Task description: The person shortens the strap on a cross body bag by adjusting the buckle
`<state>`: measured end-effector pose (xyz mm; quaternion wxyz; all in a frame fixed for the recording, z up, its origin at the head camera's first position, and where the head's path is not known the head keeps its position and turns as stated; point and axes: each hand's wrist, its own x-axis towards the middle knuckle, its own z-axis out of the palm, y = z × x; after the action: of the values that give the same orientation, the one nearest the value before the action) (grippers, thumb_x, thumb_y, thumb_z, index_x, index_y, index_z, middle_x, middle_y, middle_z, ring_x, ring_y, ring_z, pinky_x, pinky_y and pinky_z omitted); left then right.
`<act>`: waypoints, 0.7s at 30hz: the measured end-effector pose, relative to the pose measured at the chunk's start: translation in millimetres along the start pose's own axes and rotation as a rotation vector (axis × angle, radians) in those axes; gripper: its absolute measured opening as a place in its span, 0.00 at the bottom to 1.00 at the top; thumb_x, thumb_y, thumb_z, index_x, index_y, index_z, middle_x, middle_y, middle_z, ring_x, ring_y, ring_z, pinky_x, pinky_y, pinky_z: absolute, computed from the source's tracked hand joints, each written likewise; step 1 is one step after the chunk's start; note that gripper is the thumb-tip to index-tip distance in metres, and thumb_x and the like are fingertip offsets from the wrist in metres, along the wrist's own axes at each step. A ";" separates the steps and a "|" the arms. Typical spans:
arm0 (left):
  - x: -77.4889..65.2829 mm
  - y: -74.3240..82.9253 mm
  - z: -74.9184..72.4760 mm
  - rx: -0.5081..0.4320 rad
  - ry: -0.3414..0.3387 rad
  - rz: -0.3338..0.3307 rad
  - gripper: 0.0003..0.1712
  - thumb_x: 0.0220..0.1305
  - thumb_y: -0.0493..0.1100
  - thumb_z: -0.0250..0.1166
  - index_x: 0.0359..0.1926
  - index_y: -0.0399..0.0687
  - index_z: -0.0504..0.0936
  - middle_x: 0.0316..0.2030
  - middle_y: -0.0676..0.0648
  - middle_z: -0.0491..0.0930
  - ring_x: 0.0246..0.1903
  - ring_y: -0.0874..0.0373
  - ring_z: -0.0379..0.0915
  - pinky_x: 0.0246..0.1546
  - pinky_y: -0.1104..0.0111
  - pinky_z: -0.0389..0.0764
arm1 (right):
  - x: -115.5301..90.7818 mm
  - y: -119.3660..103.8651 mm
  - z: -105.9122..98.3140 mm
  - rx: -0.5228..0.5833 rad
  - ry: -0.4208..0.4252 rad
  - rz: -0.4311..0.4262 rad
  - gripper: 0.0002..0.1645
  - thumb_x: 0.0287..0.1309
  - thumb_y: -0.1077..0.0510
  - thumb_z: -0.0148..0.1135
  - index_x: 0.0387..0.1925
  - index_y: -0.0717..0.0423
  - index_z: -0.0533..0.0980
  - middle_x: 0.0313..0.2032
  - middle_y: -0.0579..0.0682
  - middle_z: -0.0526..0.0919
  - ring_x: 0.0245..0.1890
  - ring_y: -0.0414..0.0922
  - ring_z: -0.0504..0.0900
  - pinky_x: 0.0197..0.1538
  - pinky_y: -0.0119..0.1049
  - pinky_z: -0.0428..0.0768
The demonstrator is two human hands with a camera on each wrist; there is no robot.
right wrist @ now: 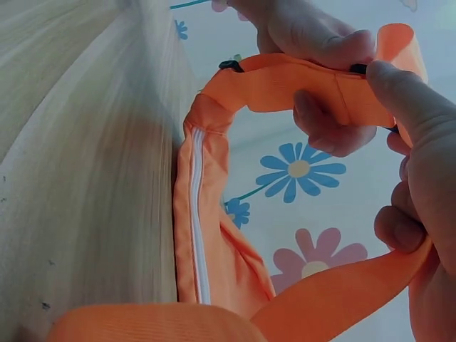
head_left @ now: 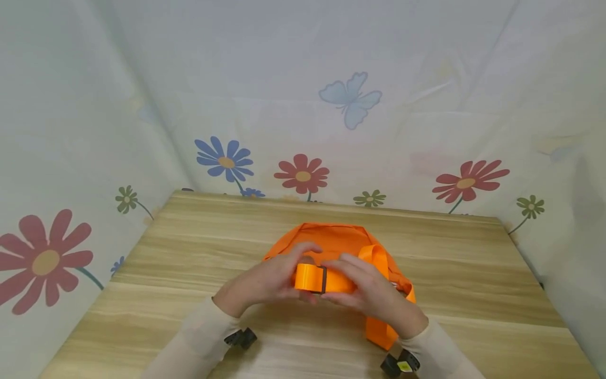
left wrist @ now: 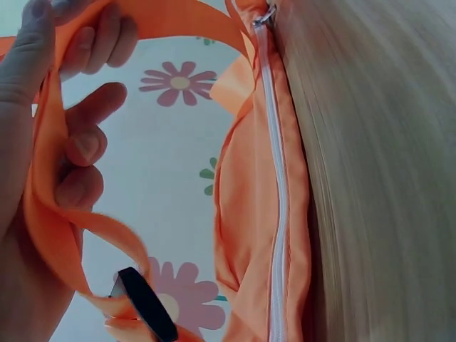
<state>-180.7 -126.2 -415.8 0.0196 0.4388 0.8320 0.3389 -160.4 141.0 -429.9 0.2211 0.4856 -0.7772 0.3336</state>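
An orange waist bag (head_left: pixel 331 237) lies on the table, its white zipper (left wrist: pixel 278 185) showing in both wrist views. Just in front of it, both hands hold its orange strap (head_left: pixel 307 277), folded into a loop around a black slider buckle (head_left: pixel 324 280). My left hand (head_left: pixel 267 279) grips the strap on the left of the buckle, fingers curled round it. On the other side, my right hand (head_left: pixel 371 289) pinches the webbing close beside the buckle. Another dark fitting (right wrist: pixel 231 65) sits where the strap nears the bag.
A wood-grain table (head_left: pixel 199 237) spreads under the bag. More orange strap (head_left: pixel 377 329) hangs in a loop by the right wrist. White sheeting (head_left: pixel 265 63) printed with flowers and a butterfly surrounds the table at the back and sides. Small black devices (head_left: pixel 241 338) are worn on both wrists.
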 end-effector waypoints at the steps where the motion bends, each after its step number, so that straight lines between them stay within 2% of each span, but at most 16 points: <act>1: -0.3 0.4 -0.1 -0.005 -0.004 -0.013 0.53 0.57 0.53 0.83 0.73 0.52 0.59 0.51 0.52 0.86 0.48 0.60 0.84 0.62 0.63 0.86 | -0.4 0.1 0.3 0.005 0.003 0.003 0.31 0.60 0.50 0.82 0.61 0.56 0.80 0.40 0.45 0.79 0.36 0.38 0.76 0.43 0.22 0.81; 5: -2.0 -0.3 0.7 0.001 0.014 -0.017 0.44 0.58 0.50 0.84 0.69 0.52 0.71 0.56 0.52 0.85 0.52 0.59 0.83 0.61 0.63 0.86 | -1.8 1.0 1.2 0.018 0.021 0.012 0.30 0.62 0.49 0.80 0.60 0.57 0.80 0.42 0.47 0.81 0.36 0.39 0.78 0.42 0.22 0.82; 9: -3.7 -4.9 2.7 0.075 0.084 0.094 0.34 0.56 0.48 0.85 0.60 0.47 0.82 0.51 0.52 0.87 0.47 0.59 0.82 0.57 0.66 0.87 | -2.2 2.8 1.9 0.021 0.036 0.016 0.29 0.67 0.44 0.75 0.59 0.58 0.80 0.44 0.49 0.83 0.36 0.40 0.79 0.41 0.23 0.83; 12: -5.5 -9.2 3.9 0.134 0.147 0.169 0.33 0.52 0.48 0.87 0.57 0.44 0.84 0.48 0.51 0.89 0.45 0.58 0.84 0.54 0.68 0.87 | -2.1 3.6 2.1 0.018 0.040 0.019 0.29 0.66 0.45 0.77 0.58 0.58 0.80 0.43 0.49 0.83 0.35 0.40 0.79 0.40 0.22 0.83; 14: -7.4 -10.7 4.0 0.176 0.181 0.195 0.34 0.49 0.47 0.88 0.55 0.43 0.85 0.48 0.49 0.89 0.44 0.57 0.84 0.53 0.68 0.88 | -2.4 3.6 2.3 0.016 0.043 0.017 0.29 0.63 0.48 0.80 0.58 0.59 0.80 0.42 0.49 0.83 0.34 0.40 0.78 0.39 0.22 0.82; 18: -11.8 -12.6 3.4 0.223 0.210 0.212 0.34 0.48 0.47 0.89 0.54 0.40 0.86 0.47 0.47 0.91 0.44 0.55 0.86 0.52 0.67 0.89 | -4.0 2.9 2.7 0.023 0.047 0.026 0.30 0.61 0.49 0.82 0.58 0.59 0.81 0.42 0.49 0.83 0.33 0.39 0.77 0.38 0.21 0.80; 21: -15.3 -14.7 1.7 0.221 0.207 0.209 0.33 0.50 0.47 0.88 0.56 0.41 0.87 0.49 0.46 0.91 0.45 0.55 0.88 0.53 0.67 0.89 | -5.4 3.0 2.9 0.030 0.055 0.036 0.29 0.66 0.45 0.77 0.58 0.60 0.81 0.42 0.50 0.83 0.34 0.39 0.77 0.38 0.21 0.80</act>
<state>-181.3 -142.3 -429.7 -0.1498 0.4850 0.8116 0.2891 -160.8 143.1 -436.4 0.2294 0.4655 -0.7742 0.3623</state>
